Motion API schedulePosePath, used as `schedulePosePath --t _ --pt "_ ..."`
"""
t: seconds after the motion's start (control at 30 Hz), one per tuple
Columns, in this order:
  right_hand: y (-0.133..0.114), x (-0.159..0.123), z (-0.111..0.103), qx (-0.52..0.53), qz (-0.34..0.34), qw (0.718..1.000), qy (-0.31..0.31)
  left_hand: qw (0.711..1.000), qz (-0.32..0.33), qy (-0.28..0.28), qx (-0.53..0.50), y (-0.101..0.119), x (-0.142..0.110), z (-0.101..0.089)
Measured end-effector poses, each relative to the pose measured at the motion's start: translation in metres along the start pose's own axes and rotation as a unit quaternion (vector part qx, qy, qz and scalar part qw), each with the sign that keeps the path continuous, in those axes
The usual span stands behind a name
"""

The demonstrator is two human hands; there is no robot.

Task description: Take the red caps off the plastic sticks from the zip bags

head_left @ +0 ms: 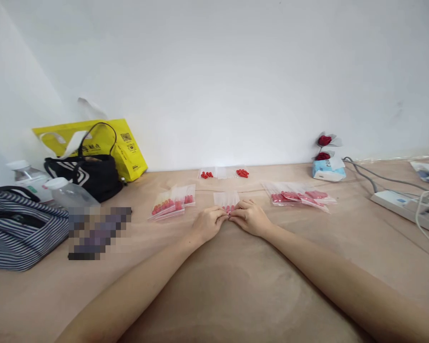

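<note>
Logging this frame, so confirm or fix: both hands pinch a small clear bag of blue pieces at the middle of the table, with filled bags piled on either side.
Wrong on colour: the head view shows red pieces in the small clear bag pinched by the left hand and right hand. Filled bags lie to the left and right.

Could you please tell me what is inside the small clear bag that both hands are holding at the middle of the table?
The clear bag holds small red pieces along its near edge. The left hand and right hand cover that edge, so their count stays hidden.
</note>
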State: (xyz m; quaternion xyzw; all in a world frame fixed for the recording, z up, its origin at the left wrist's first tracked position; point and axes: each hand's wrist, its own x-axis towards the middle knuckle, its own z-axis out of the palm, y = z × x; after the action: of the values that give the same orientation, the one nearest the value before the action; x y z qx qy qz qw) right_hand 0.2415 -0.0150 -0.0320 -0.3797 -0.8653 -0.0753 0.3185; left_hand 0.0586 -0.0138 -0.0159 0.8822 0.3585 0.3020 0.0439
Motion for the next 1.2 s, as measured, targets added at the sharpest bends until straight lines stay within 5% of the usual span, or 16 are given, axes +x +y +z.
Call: schedulePosePath --t 0.37,0.63,0.9,1.2 --pt "-0.006 -0.002 -0.007 0.005 0.011 1.0 -0.015 0.997 -0.054 0.013 -0.045 -0.001 0.006 0.003" --pt "-0.01 -0.001 -0.005 -0.009 0.062 0.998 -0.026 0.995 0.075 0.056 0.031 -0.003 0.005 0.001" --pt "-0.003 0.0 -0.003 0.095 0.133 0.986 -0.011 0.945 0.266 0.082 0.171 -0.01 0.008 -0.005" --pt "-0.009 0.001 -0.008 0.056 0.123 0.991 -0.019 0.961 0.214 0.107 0.138 -0.011 0.01 -0.003"
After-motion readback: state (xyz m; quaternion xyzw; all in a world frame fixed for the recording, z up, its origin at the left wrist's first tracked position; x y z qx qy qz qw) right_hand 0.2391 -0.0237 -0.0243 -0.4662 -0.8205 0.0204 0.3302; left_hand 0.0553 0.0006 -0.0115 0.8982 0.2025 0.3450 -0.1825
